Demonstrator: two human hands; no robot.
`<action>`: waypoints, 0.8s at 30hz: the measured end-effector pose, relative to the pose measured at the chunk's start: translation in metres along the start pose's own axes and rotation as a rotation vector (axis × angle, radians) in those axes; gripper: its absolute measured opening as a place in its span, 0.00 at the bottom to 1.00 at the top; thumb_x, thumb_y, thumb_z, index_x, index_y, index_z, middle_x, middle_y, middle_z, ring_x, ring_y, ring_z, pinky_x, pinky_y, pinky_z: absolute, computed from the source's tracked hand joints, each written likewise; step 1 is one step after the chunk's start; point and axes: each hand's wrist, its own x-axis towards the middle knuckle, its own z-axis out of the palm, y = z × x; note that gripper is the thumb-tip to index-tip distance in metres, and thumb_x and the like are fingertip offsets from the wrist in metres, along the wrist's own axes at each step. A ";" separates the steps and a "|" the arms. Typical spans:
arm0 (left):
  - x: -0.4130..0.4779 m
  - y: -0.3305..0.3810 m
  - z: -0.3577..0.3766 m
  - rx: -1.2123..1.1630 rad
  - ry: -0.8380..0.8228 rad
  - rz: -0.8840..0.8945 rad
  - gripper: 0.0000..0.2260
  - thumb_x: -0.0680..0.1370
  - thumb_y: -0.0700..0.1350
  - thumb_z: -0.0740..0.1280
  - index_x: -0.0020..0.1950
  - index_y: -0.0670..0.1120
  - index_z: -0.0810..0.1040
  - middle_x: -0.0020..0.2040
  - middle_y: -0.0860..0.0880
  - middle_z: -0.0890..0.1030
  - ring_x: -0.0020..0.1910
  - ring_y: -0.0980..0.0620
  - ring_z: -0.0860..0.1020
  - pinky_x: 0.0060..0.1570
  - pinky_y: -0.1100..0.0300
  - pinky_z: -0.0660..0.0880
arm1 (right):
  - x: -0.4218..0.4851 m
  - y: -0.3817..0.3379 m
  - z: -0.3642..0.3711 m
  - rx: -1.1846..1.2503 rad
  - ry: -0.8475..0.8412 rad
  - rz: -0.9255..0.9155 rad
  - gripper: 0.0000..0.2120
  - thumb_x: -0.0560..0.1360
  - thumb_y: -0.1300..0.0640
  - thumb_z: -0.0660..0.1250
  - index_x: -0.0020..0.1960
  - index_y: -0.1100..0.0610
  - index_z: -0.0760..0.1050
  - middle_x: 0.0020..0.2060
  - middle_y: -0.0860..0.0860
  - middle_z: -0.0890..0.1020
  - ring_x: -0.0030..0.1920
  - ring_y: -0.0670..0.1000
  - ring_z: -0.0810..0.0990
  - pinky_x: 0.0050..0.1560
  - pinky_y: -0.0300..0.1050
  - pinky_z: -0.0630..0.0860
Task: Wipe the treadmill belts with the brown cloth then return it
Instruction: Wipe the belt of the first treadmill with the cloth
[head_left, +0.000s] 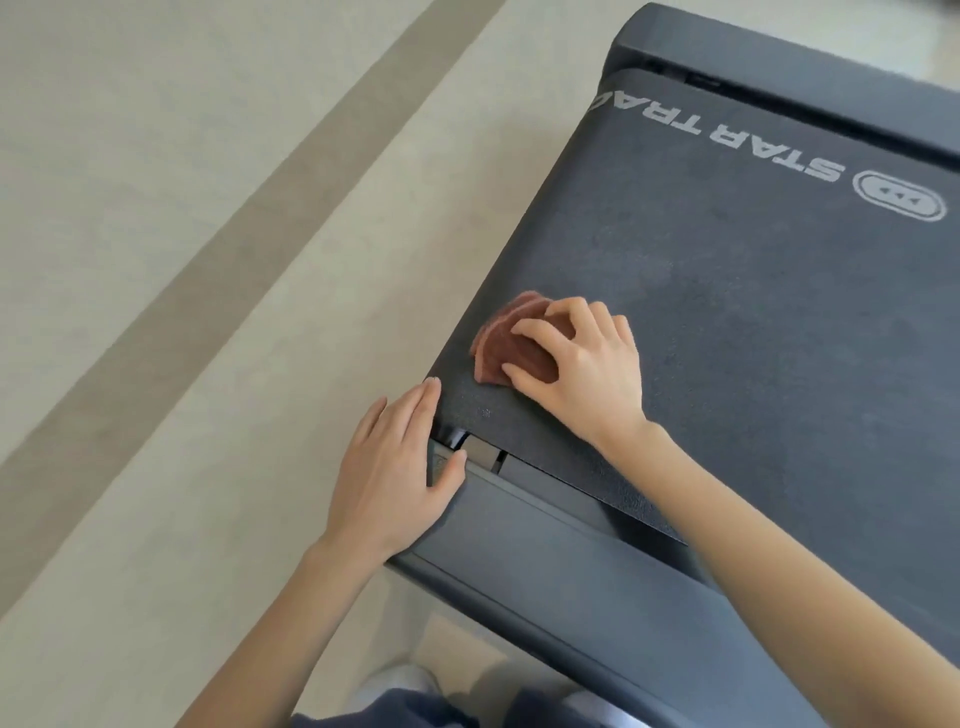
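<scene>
Wiping step in hand: right hand (582, 364) grips the folded brown cloth (511, 345), fingers curled over its top and thumb at its near edge. It presses the cloth onto the treadmill belt (753, 312), close to the belt's left edge and near the rear end. Left hand (395, 467) lies flat with straight fingers on the corner of the rear end cap (545, 561), holding nothing (a brace, I judge). Hands are near each other, not touching.

Notes for a clean pass, all judgement:
- Load the cloth through the palm, not the fingertips, so the whole folded face bears on the belt.
- Stroke across the width toward the far rail in overlapping lanes, working up toward the STAR TRAC lettering (727, 140).
- A push along the belt may make it creep, so crosswise strokes suit better.
- Keep the cloth's loose layers out of the gap where the belt meets the end cap.

Other belts are not in view.
</scene>
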 end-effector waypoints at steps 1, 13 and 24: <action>0.000 0.000 0.000 -0.004 0.002 0.002 0.31 0.75 0.58 0.53 0.73 0.41 0.64 0.72 0.47 0.68 0.69 0.50 0.67 0.71 0.57 0.54 | -0.013 -0.006 -0.002 0.032 -0.007 -0.060 0.16 0.70 0.42 0.68 0.53 0.49 0.81 0.50 0.54 0.79 0.47 0.58 0.76 0.45 0.53 0.71; -0.006 0.002 0.002 0.000 -0.015 0.064 0.28 0.76 0.55 0.54 0.73 0.43 0.65 0.72 0.47 0.67 0.71 0.51 0.65 0.72 0.53 0.52 | 0.001 0.002 0.007 0.031 0.025 -0.037 0.14 0.67 0.43 0.69 0.50 0.47 0.81 0.46 0.51 0.79 0.44 0.57 0.77 0.42 0.50 0.72; 0.017 0.016 0.012 -0.006 -0.007 0.214 0.28 0.78 0.56 0.56 0.75 0.44 0.61 0.76 0.46 0.59 0.76 0.48 0.54 0.74 0.52 0.51 | 0.034 0.043 0.000 -0.079 0.051 0.341 0.19 0.71 0.43 0.68 0.58 0.49 0.78 0.53 0.56 0.77 0.51 0.60 0.75 0.50 0.52 0.67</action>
